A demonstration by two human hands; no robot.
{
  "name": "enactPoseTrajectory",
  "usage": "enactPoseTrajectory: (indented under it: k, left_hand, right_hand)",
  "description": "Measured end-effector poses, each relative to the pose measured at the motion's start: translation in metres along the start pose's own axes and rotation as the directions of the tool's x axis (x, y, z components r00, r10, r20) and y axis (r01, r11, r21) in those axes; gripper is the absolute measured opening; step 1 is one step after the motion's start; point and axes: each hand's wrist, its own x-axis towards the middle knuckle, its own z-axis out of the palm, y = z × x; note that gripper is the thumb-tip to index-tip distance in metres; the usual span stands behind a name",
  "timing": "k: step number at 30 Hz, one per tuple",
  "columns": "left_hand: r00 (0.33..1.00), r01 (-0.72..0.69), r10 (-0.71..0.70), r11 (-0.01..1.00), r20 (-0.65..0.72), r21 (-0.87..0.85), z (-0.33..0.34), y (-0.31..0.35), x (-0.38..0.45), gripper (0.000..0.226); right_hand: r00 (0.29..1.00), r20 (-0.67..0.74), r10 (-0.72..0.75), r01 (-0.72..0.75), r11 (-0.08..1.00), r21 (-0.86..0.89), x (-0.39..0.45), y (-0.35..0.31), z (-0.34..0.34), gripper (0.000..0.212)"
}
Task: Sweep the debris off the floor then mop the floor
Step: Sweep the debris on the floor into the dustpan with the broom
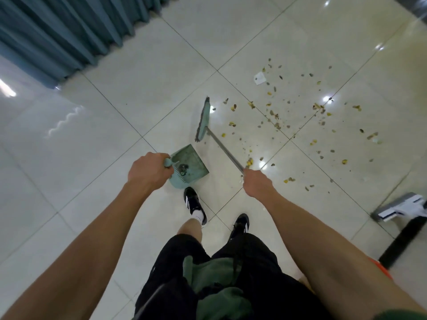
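My left hand grips the handle of a teal dustpan that stands on the tiled floor just ahead of my left shoe. A few dark bits lie inside the pan. My right hand grips the grey metal pole of a teal broom, whose head rests on the floor beyond the dustpan, left of the mess. Debris, small yellow and brown scraps, is scattered over the tiles to the right of the broom head. A white paper scrap lies at its far edge.
A teal curtain hangs along the upper left. A flat mop head with a black pole lies on the floor at the right edge. My two black shoes stand below the dustpan.
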Motion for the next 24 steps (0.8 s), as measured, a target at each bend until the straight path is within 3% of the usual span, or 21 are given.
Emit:
enactPoseTrajectory:
  k: [5,11,16,24]
  left_hand:
    - [0.999,0.033,-0.033,0.999,0.009,0.002,-0.024,-0.044,0.044,0.014]
    - [0.997,-0.079,0.078,0.995,0.02,0.064,-0.038,-0.048,0.076,0.013]
    - [0.988,-0.149,0.145,0.983,0.045,0.103,-0.034,-0.025,0.082,0.015]
    - [0.97,-0.244,0.238,0.953,0.058,0.181,-0.011,0.043,0.058,0.02]
  right_hand:
    - [1.0,0.016,-0.007,0.007,1.0,-0.017,0.041,-0.07,-0.013,0.035]
    - [0.998,0.031,0.049,-0.046,0.995,-0.091,0.058,-0.1,-0.02,0.045]
    - [0.993,0.005,0.122,-0.121,0.991,-0.059,0.046,-0.061,-0.013,0.038]
    - [0.966,0.013,0.258,-0.259,0.965,0.039,-0.01,0.052,0.009,0.03]
